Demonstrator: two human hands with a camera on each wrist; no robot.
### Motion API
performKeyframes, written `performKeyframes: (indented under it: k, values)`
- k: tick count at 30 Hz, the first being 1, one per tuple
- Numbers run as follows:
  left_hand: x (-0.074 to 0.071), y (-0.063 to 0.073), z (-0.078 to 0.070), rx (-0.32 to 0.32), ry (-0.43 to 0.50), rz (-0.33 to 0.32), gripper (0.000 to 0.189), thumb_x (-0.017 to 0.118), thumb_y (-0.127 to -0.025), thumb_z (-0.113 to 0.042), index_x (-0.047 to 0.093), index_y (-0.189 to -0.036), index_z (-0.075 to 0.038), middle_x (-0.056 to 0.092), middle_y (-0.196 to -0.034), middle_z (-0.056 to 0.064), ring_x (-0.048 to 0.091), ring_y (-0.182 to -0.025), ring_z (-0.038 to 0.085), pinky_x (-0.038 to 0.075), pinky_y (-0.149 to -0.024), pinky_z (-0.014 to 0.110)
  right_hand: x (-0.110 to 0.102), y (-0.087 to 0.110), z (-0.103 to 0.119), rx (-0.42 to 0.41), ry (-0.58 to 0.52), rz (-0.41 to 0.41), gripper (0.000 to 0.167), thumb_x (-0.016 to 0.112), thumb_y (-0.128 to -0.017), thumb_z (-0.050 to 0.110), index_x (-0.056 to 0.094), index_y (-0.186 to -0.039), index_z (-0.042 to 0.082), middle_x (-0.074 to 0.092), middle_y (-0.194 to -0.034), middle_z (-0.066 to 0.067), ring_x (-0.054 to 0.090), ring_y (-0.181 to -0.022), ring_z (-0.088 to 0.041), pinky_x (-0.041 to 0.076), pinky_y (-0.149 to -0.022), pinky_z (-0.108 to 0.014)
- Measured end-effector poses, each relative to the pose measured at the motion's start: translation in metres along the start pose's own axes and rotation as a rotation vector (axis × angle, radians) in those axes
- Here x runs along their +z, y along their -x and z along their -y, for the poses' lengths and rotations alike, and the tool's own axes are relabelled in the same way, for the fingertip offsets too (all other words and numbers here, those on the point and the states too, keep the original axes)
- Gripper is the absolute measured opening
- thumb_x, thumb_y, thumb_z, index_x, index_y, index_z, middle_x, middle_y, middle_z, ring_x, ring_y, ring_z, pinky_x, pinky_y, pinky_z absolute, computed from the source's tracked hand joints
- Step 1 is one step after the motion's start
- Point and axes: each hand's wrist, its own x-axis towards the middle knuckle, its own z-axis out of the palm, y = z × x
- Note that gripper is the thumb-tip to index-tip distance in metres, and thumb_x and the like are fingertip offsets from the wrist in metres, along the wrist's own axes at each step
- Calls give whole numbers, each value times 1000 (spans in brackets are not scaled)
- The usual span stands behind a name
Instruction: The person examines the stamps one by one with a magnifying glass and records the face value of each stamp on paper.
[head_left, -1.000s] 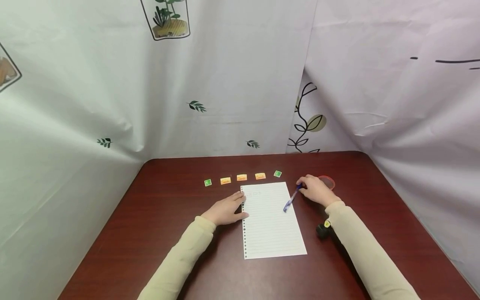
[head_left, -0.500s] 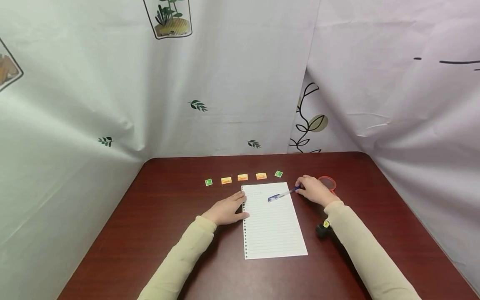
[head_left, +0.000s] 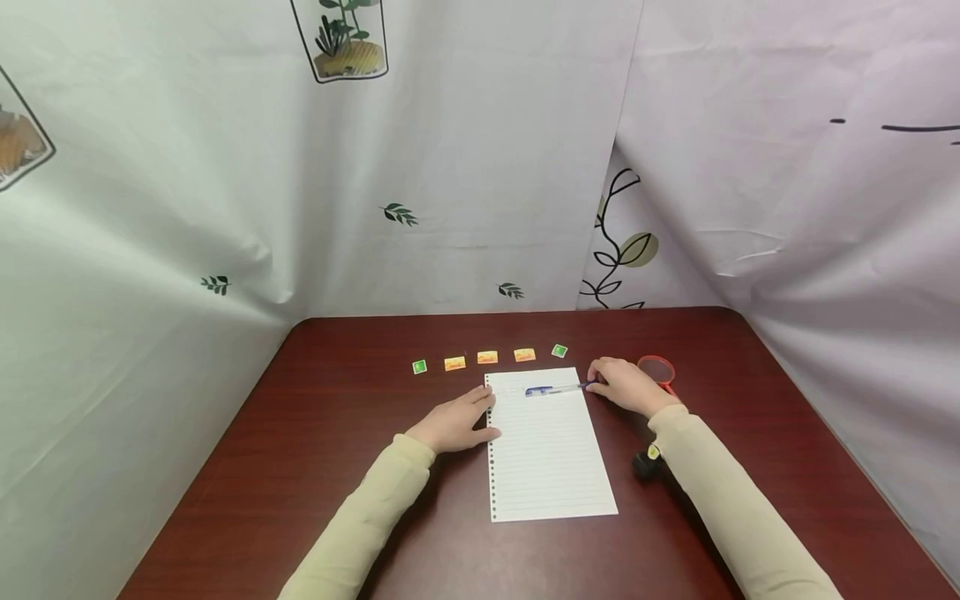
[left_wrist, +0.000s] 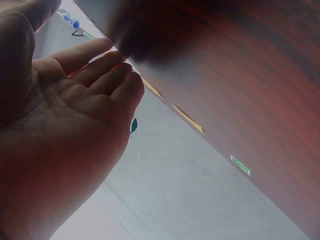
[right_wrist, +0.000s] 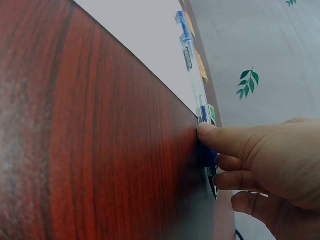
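Note:
A lined sheet of loose-leaf paper (head_left: 551, 458), punched along its left side, lies on the table. My left hand (head_left: 457, 419) rests on its left edge, fingers stretched out and thumb spread; its palm (left_wrist: 65, 120) fills much of the left wrist view. At the sheet's upper right, my right hand (head_left: 626, 383) pinches a clear ballpoint pen (head_left: 555, 389) with blue parts by one end. In the right wrist view the thumb presses the pen (right_wrist: 195, 75) near its blue grip. Its other end points left across the top of the sheet, over faint handwriting.
Behind the paper runs a row of small stickers, with orange ones (head_left: 487, 357) between two green ones (head_left: 419, 367). A red-rimmed magnifying glass (head_left: 656, 369) lies beyond the right hand. A black object (head_left: 645, 465) sits by the right wrist. Patterned white cloth (head_left: 465, 167) surrounds the dark red table (head_left: 337, 383).
The pen has swung from slanting toward the front to lying nearly level across the top of the sheet, pointing left. My right hand shifted slightly; the left stayed on the paper's edge.

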Motion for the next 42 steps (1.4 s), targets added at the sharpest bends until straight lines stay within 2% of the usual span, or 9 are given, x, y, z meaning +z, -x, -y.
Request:
performKeyframes:
  k: [8, 16, 22, 36, 42]
  values:
    - [0, 0, 0, 0, -1, 0, 70, 63, -99, -42, 43, -152, -2, 35, -161, 13, 31, -149, 25, 38, -112, 43, 2, 0, 0, -18, -22, -10, 10, 71, -95, 15, 66, -98, 8, 58, -81, 1, 52, -72, -13, 48, -70, -35]
    - [-1, 1, -1, 0, 5, -1, 70, 63, -99, -42, 43, -152, -2, 34, -161, 13, 31, -149, 25, 38, -112, 43, 1, 1, 4, -7, -139, -58, 13, 66, -99, 19, 65, -103, 7, 58, -81, 2, 52, -73, -13, 46, -70, -34]
    - [-1, 1, -1, -2, 1, -3, 70, 63, -99, -43, 44, -152, -2, 35, -161, 12, 31, -149, 25, 38, -112, 42, 2, -1, 6, -17, -221, -94, 13, 64, -100, 18, 62, -105, 6, 58, -80, 2, 51, -70, -12, 44, -64, -30]
    - [-1, 1, -2, -5, 9, 3, 70, 64, -98, -42, 43, -152, -2, 34, -161, 13, 31, -149, 25, 37, -113, 42, 5, 0, 16, -28, -338, -204, 5, 61, -98, 7, 57, -101, 4, 63, -85, -3, 59, -78, -14, 50, -68, -31]
    - [1, 2, -2, -17, 13, 7, 71, 64, -98, -42, 41, -153, -3, 34, -162, 12, 30, -149, 25, 37, -113, 42, 5, 0, 17, -6, -350, -221, 6, 59, -96, 8, 55, -100, 5, 60, -82, -2, 55, -74, -14, 47, -64, -29]
